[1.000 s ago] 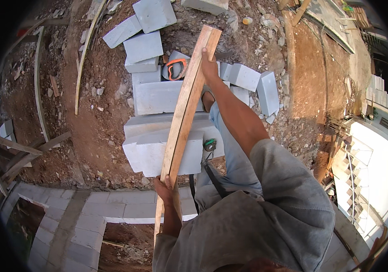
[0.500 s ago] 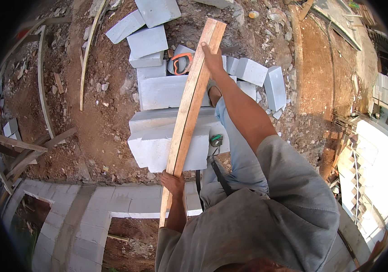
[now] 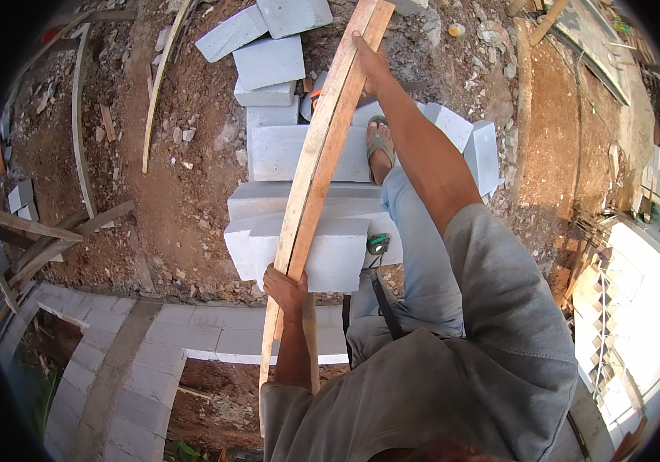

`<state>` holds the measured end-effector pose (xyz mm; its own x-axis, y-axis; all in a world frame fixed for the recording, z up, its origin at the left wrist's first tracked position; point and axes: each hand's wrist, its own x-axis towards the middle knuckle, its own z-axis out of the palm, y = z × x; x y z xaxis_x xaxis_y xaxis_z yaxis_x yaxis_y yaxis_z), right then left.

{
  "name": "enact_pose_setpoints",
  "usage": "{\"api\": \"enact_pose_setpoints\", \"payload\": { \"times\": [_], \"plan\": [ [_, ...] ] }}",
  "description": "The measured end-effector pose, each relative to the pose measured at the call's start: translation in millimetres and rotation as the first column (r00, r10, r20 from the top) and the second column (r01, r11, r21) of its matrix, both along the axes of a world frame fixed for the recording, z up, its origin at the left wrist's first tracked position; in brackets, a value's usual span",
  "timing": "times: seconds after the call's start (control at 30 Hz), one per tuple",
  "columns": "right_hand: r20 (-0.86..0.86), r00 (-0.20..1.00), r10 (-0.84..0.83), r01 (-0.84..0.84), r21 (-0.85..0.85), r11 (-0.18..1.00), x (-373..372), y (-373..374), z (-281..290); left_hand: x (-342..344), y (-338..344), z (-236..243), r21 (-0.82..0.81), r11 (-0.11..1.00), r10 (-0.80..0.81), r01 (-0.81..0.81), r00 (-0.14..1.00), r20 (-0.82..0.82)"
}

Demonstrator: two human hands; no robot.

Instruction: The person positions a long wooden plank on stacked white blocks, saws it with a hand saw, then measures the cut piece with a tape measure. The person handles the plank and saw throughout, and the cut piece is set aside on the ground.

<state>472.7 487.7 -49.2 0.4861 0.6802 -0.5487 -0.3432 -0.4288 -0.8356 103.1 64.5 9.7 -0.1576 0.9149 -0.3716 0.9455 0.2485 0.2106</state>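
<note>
Two long wooden boards, side by side, slant across the view over pale grey blocks. My left hand grips them low, near the front blocks. My right hand is closed round them near the top end, with the thumb on the upper face. A green tape measure lies on the front block at the right, by my bent leg. My sandalled foot is on the blocks. An orange-handled tool is mostly hidden behind the boards.
Loose blocks lie beyond on rubble-strewn soil. Crossed planks stand at the left. A low block wall runs along the lower left, beside a dug opening. At the right are a white wall and a strip of orange soil.
The boards and both hands have shifted upward in the picture. My sandalled foot shows more fully, and the orange-handled tool is now mostly covered by the boards.
</note>
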Motion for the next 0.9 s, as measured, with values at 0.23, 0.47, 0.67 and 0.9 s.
{"api": "enact_pose_setpoints", "payload": {
  "times": [0.23,0.47,0.67,0.9],
  "plan": [
    [0.116,0.993,-0.022,-0.005,0.227,0.974,73,47,20,-2,1,1,-0.04,0.999,-0.019,0.018,0.999,-0.032],
    [0.239,0.852,0.466,-0.49,0.052,0.87,148,71,-16,-7,1,2,-0.035,0.999,-0.042,0.042,0.999,-0.009],
    [0.042,0.994,0.096,-0.103,0.224,0.969,97,73,5,-1,-2,3,-0.032,0.999,0.002,-0.002,1.0,0.007],
    [-0.398,0.913,0.087,0.014,0.243,0.97,110,93,-20,-1,3,4,0.004,0.999,0.045,-0.045,0.996,0.079]
  ]
}}
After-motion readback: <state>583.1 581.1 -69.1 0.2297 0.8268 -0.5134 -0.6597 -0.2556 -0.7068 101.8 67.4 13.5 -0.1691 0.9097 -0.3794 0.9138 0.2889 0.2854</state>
